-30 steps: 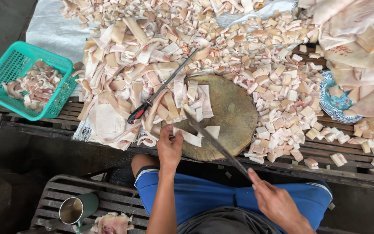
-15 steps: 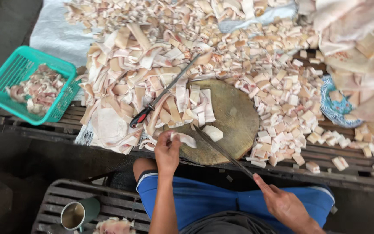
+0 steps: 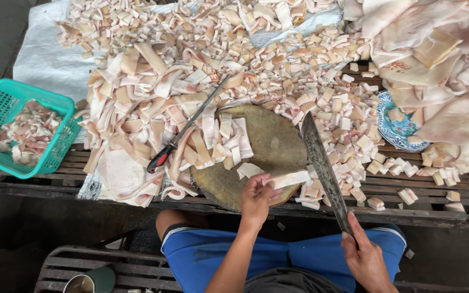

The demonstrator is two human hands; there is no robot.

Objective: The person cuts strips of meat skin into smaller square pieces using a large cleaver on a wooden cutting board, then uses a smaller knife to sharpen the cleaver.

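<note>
My left hand [image 3: 256, 198] pinches a pale strip of pork skin [image 3: 289, 179] at the near edge of the round wooden chopping block [image 3: 270, 141]. My right hand [image 3: 365, 258] grips the handle of a long cleaver [image 3: 321, 163]; its blade points away from me, along the block's right edge beside the strip. More cut strips [image 3: 229, 138] lie on the block's left half. I sit with blue shorts [image 3: 299, 255] right below the bench.
A sharpening steel with a red and black handle [image 3: 183, 130] lies left of the block. Heaps of strips and cubes cover the slatted bench [image 3: 424, 211]. A teal basket [image 3: 6, 103] holds scraps at left. Big skin sheets and a patterned plate [image 3: 403, 127] sit right. A metal cup [image 3: 90, 281] stands below.
The cleaver has swung from lying across the block to its right edge, blade pointing away. My left hand has moved right with a strip between its fingers.
</note>
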